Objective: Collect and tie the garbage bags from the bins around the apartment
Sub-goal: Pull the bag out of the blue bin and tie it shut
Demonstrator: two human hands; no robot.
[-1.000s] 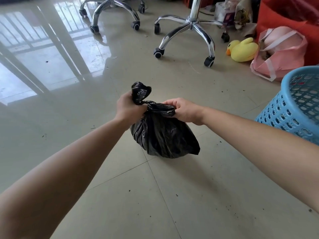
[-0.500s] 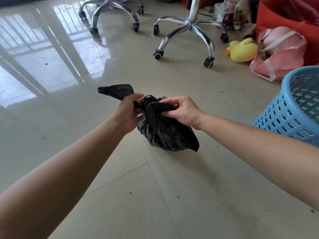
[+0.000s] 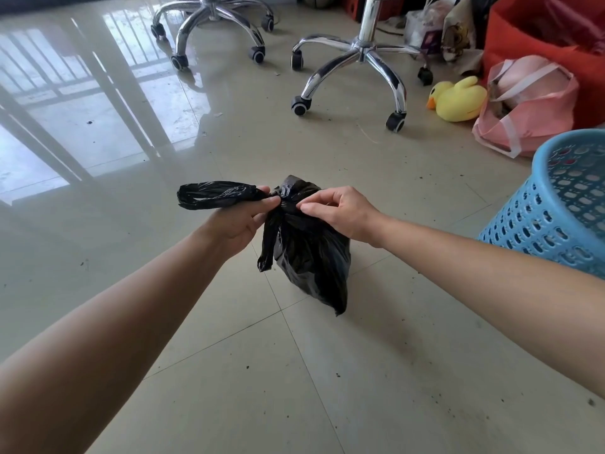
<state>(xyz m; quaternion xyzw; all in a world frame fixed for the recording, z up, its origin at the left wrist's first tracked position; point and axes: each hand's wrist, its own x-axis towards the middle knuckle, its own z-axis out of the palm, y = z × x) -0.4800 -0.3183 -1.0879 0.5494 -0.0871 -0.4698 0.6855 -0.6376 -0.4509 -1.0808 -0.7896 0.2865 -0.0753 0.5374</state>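
At the far left, pale window light is reflecting off the glossy tile floor (image 3: 98, 231). Further back, a chrome chair base (image 3: 212, 18) is standing on its castors, and a second chair base (image 3: 363, 57) is standing just right of it.

The person's left hand (image 3: 237, 224) is reaching in from the lower left. Its thumb and fingertips (image 3: 270, 201) are pinching a twisted tail (image 3: 216, 194) of black plastic, which is sticking out sideways to the left. The black garbage bag (image 3: 311, 257) is hanging in the middle of the view, between the two hands and over the tiles. Whether its bottom corner is touching the floor cannot be told. A second loose strip (image 3: 266, 250) is dangling down its left side.

The right hand (image 3: 342, 214) is coming in from the right. Its thumb and forefinger are pinching the gathered neck of the bag, and its other fingers are curling loosely above.

Further right, a yellow duck toy (image 3: 458, 99) is lying beside a pink bag (image 3: 537, 109), which is leaning against a red container (image 3: 523, 37). At the right edge, a blue perforated basket (image 3: 556, 217) is standing near the right forearm.
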